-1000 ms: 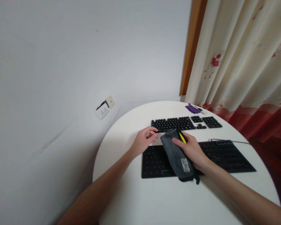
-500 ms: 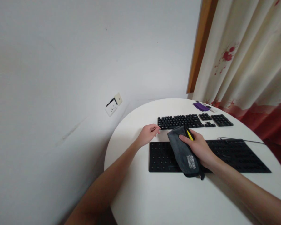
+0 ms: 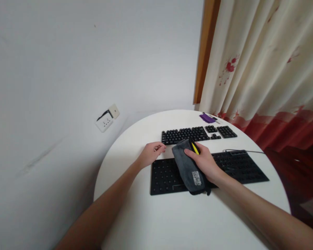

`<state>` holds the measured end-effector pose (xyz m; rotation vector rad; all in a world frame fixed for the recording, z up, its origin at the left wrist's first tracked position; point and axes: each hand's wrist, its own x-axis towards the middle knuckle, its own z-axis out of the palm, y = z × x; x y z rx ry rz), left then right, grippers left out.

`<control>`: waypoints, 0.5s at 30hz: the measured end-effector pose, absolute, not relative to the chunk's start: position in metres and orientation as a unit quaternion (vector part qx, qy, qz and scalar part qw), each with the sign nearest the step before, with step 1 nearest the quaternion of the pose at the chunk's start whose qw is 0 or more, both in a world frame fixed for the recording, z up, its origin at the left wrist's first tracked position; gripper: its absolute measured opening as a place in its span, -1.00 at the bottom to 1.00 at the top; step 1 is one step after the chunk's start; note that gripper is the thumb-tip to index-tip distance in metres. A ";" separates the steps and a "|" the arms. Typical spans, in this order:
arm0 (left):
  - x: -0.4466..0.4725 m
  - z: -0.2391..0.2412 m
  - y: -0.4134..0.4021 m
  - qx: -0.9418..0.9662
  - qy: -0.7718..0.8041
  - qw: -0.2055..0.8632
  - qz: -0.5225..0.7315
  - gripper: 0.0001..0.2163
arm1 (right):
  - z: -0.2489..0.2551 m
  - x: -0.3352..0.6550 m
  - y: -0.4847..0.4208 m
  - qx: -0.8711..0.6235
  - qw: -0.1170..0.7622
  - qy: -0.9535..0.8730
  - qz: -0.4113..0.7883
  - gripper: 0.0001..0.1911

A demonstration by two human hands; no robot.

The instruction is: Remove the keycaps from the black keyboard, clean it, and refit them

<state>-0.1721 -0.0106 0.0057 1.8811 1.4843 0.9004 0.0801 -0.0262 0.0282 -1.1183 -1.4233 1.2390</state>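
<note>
In the head camera's view, the person's right hand (image 3: pixel 203 161) grips a grey cloth bundle (image 3: pixel 184 166), thumb on top and the other fingers hidden behind it. A yellow strip (image 3: pixel 195 148), too small to name, shows just beside the thumb. Below the thumb, the bundle bears a white printed patch (image 3: pixel 196 178), and its lower end lies over a black keyboard base (image 3: pixel 163 177); whether the 2 touch cannot be told.

The left hand (image 3: pixel 149 154) is apart from the bundle, to its left, with the fingers curled and the fingertips close together; whether they hold anything small cannot be told. Just beyond these fingertips lie black keys (image 3: pixel 185 135), set out in 4 groups. The keyboard base lies nearer the person than the keys, to the right of the left fingers, its left part dotted with small posts.

Farther from the right fingers, past the keys, lies a purple cloth (image 3: pixel 206 118). A thin cable (image 3: pixel 250 151) runs to the right of the right fingers, across the white table (image 3: pixel 172 222).
</note>
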 end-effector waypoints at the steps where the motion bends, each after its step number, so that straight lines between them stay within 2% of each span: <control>1: -0.174 0.005 -0.010 0.712 0.556 0.276 0.328 -0.74 | 0.028 0.080 -0.027 -0.457 0.455 -0.578 0.500 -0.65; 6: -0.192 0.006 -0.008 0.741 0.568 0.259 0.248 -0.75 | 0.023 0.084 -0.022 -0.465 0.441 -0.601 0.477 -0.62; 11: -0.218 0.012 -0.008 0.731 0.591 0.314 0.134 -0.77 | 0.024 0.090 -0.010 -0.508 0.420 -0.671 0.340 -0.55; 15: -0.228 0.015 -0.009 0.715 0.582 0.371 0.114 -0.77 | 0.038 0.082 -0.015 -0.470 0.401 -0.742 0.262 -0.64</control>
